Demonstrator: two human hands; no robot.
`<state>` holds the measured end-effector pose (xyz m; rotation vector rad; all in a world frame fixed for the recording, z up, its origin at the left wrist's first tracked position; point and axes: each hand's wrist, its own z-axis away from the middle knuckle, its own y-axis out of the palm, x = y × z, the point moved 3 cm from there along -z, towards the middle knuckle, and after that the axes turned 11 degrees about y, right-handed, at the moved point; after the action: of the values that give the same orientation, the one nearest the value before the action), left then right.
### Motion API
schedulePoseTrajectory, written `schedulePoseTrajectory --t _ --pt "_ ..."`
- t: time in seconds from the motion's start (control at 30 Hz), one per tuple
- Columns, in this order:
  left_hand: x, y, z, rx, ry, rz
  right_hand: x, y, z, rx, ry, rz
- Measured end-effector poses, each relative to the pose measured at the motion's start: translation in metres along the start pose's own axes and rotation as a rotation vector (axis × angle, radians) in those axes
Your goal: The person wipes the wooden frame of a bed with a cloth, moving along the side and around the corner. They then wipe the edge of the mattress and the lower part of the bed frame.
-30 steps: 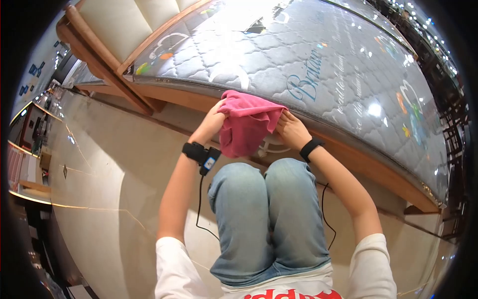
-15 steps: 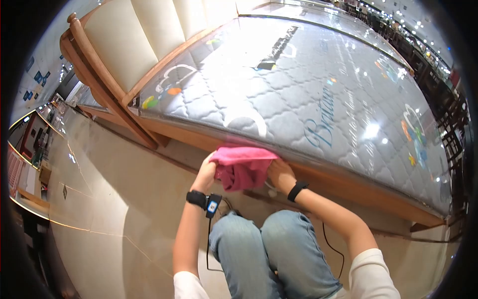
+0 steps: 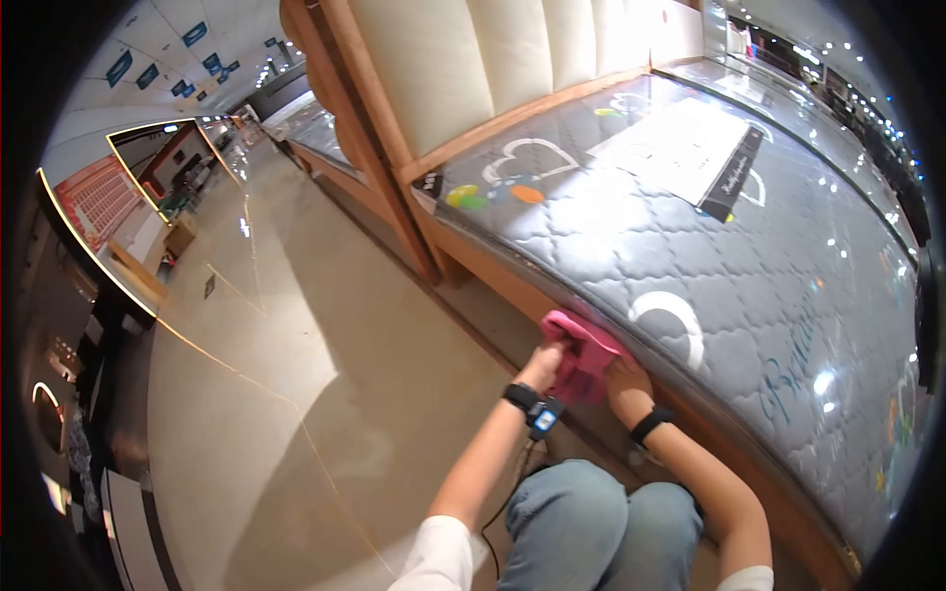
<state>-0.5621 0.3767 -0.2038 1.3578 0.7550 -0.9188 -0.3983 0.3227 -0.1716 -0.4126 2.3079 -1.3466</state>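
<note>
A pink cloth (image 3: 589, 361) is bunched between my two hands, close against the wooden side rail (image 3: 498, 279) of a bed. My left hand (image 3: 543, 368) has its fingers curled into the left part of the cloth. On the opposite edge, my right hand (image 3: 629, 388) grips the cloth near the rail; part of its fingers is hidden by the fabric. Just above the hands lies the edge of a grey quilted mattress (image 3: 734, 281) under clear plastic. Both wrists wear black bands.
A padded cream headboard (image 3: 439, 74) with a wooden post stands at the bed's head. A printed sheet (image 3: 680, 143) lies on the mattress. Pale tiled floor (image 3: 286, 384) stretches to the left, towards a lit display (image 3: 103, 207). My bent knees (image 3: 572, 517) are below.
The camera view has swung left, so the bed and hands appear further right. The pink cloth now hangs more narrowly bunched, still held in both hands by the rail.
</note>
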Motion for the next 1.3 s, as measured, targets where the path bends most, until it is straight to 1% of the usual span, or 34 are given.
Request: schedulePoseTrajectory --t 0.03,0.07,0.13,0.17,0.23,0.27,0.3,0.33,0.37,0.4,0.43,0.47,0.53,0.57,0.6,0.67,0.73,0.77,0.8,0.83,0.87,0.9,0.93,0.97,1.0,1.03,1.07,1.1,1.13,1.17,1.23,1.3 --pt "0.016 0.001 -0.004 0.077 -0.035 -0.022 0.0 -0.003 0.002 -0.047 0.018 0.031" --pt "0.032 0.002 -0.006 0.154 -0.075 -0.035 -0.001 -0.013 0.004 -0.094 -0.021 0.116" --pt "0.029 0.034 0.012 0.14 -0.194 0.002 -0.012 -0.016 0.019 0.029 -0.032 0.095" --pt "0.037 0.043 0.01 0.206 -0.197 -0.003 -0.018 -0.02 0.027 0.011 -0.037 0.075" --pt "0.043 0.065 0.016 0.276 -0.208 -0.093 -0.029 -0.03 0.048 -0.023 -0.044 0.033" --pt "0.044 0.072 0.02 0.308 -0.212 -0.138 -0.035 -0.035 0.059 -0.003 -0.022 0.009" --pt "0.037 0.081 0.027 0.332 -0.273 -0.206 -0.041 -0.041 0.071 0.016 -0.001 -0.018" --pt "0.025 0.095 0.038 0.38 -0.21 -0.213 -0.045 -0.047 0.081 0.033 0.021 -0.045" --pt "0.012 0.109 0.049 0.427 -0.146 -0.224 -0.049 -0.057 0.09 -0.042 0.036 -0.067" --pt "0.003 0.12 0.058 0.476 -0.081 -0.235 -0.056 -0.064 0.104 -0.069 0.086 -0.211" --pt "0.004 0.126 0.058 0.475 -0.098 -0.271 -0.064 -0.066 0.121 -0.036 0.067 -0.077" --pt "0.003 0.136 0.06 0.543 -0.056 -0.265 -0.07 -0.067 0.135 -0.003 0.047 0.056" --pt "-0.032 0.167 0.09 0.652 0.029 -0.252 -0.072 -0.096 0.146 -0.009 0.182 -0.006" --pt "-0.057 0.189 0.116 0.667 0.073 -0.135 -0.073 -0.115 0.153 0.048 0.276 -0.066" --pt "-0.083 0.213 0.142 0.683 0.119 -0.016 -0.077 -0.131 0.158 0.052 0.374 -0.14" --pt "-0.102 0.254 0.166 0.653 0.155 -0.081 -0.093 -0.154 0.17 -0.013 0.564 -0.292" --pt "-0.111 0.306 0.186 0.75 0.2 0.051 -0.11 -0.174 0.179 -0.215 0.618 -0.333" --pt "-0.114 0.333 0.195 0.776 0.205 0.174 -0.117 -0.192 0.182 -0.342 0.662 -0.366" --pt "-0.122 0.358 0.207 0.805 0.211 0.299 -0.135 -0.2 0.19 -0.362 0.627 -0.31" --pt "-0.139 0.383 0.225 0.841 0.206 0.4 -0.144 -0.215 0.192 -0.452 0.614 -0.415" --pt "-0.155 0.406 0.243 0.877 0.199 0.502 -0.147 -0.248 0.186 -0.541 0.668 -0.614" --pt "-0.167 0.426 0.254 0.967 0.284 0.517 -0.149 -0.28 0.18 -0.65 0.704 -0.815" --pt "-0.18 0.443 0.263 1.053 0.371 0.531 -0.162 -0.301 0.177 -0.652 0.682 -1.104" --pt "-0.201 0.448 0.275 0.987 0.989 0.311 -0.175 -0.321 0.174 -0.668 0.664 -1.391" --pt "-0.207 0.456 0.291 0.983 0.931 0.298 -0.194 -0.348 0.185 -0.579 0.597 -1.059" --pt "-0.215 0.457 0.306 0.968 0.854 0.277 -0.213 -0.374 0.196 -0.535 0.526 -0.68" --pt "-0.219 0.459 0.321 0.947 0.806 0.232 -0.232 -0.4 0.207 -0.542 0.441 -0.356" --pt "-0.22 0.458 0.334 0.933 0.788 0.185 -0.232 -0.43 0.21 -0.515 0.404 -0.259" --pt "-0.222 0.456 0.348 0.922 0.78 0.128 -0.228 -0.462 0.21 -0.462 0.394 -0.275" --pt "-0.224 0.453 0.36 0.918 0.771 0.074 -0.223 -0.494 0.207 -0.404 0.407 -0.353" --pt "-0.224 0.448 0.377 0.922 0.748 -0.026 -0.211 -0.553 0.198 -0.253 0.496 -0.695" --pt "-0.224 0.445 0.382 0.98 0.742 -0.09 -0.196 -0.591 0.195 -0.098 0.604 -0.993"
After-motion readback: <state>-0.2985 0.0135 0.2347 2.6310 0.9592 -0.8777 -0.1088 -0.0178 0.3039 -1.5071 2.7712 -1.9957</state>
